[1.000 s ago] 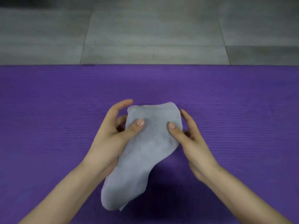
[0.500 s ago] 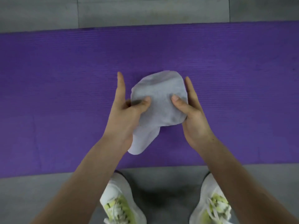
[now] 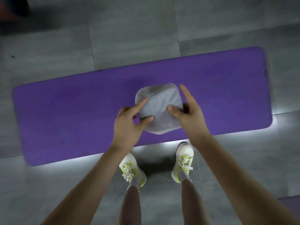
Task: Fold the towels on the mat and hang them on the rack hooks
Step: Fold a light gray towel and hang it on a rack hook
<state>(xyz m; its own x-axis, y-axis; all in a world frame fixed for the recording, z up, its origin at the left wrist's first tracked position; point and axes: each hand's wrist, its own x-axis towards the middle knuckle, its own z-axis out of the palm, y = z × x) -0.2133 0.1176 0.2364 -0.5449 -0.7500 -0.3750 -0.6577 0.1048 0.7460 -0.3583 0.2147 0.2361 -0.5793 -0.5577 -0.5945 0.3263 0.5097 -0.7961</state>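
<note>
1. The towel (image 3: 159,109) is soft grey cloth, matt, with a slightly fuzzy surface.
2. The mat (image 3: 65,114) looks like purple foam, matt and even.
3. The floor (image 3: 129,38) is grey stone-look tile, smooth, with a slight sheen.
4. The shoes (image 3: 132,169) have white and yellow uppers and cloth laces.

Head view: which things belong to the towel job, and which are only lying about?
Job: grey towel, held by left hand and right hand; purple mat. The rack is not in view.
Only there: white-yellow shoes; grey tiled floor.
</note>
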